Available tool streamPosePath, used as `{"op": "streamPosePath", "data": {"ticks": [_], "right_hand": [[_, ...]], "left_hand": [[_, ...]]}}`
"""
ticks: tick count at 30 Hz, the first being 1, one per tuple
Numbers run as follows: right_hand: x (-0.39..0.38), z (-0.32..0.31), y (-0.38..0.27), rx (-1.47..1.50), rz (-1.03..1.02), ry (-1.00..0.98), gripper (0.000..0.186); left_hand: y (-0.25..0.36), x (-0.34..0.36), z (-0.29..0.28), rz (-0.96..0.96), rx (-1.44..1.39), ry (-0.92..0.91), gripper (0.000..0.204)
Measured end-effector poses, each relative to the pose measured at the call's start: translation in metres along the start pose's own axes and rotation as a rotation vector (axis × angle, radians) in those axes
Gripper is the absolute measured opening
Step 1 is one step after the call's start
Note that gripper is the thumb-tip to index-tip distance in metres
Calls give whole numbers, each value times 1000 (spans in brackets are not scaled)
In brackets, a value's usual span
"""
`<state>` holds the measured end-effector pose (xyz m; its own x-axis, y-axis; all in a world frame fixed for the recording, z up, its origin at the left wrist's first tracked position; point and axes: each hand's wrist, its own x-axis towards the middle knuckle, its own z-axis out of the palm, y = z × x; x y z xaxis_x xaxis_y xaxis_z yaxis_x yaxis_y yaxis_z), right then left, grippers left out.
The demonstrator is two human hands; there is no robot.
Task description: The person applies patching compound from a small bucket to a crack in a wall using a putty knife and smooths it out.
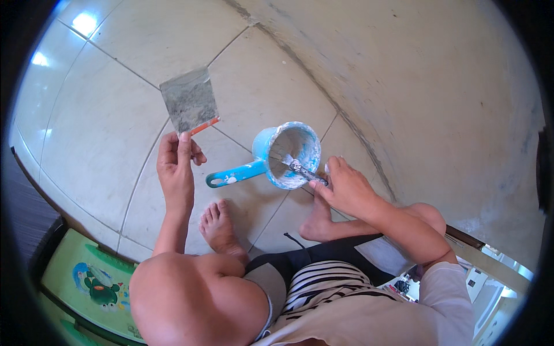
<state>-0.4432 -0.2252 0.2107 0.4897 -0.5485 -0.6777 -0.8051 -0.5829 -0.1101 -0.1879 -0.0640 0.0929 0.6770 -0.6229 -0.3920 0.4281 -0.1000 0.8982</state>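
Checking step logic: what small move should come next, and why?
Probably lift the tool from the blue dipper toward the grey plate: the right hand holds the tool, its end inside the dipper; the left hand holds the plate.

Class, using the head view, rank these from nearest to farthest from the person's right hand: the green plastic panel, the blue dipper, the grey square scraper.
From the right hand:
1. Blue dipper: just left of it.
2. Grey square scraper: farther left, in the left hand.
3. Green plastic panel: lower left of the picture.
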Motion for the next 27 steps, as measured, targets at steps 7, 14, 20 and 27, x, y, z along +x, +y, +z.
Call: {"op": "streamPosePath", "data": {"ticks": [7, 14, 20, 27], "right_hand": [[3, 38, -4, 328, 139, 90, 48], [14, 18, -12, 156, -132, 245, 37], [4, -8, 3, -163, -212, 255, 35], [3, 13, -6, -129, -307, 302, 31]], "left_hand": [[-23, -29, 14, -117, 25, -17, 22], [-30, -39, 22, -119, -41, -36, 22], [-35, -36, 22, -78, 5, 7, 20], [-43, -29, 28, -104, -32, 35, 24]]}}
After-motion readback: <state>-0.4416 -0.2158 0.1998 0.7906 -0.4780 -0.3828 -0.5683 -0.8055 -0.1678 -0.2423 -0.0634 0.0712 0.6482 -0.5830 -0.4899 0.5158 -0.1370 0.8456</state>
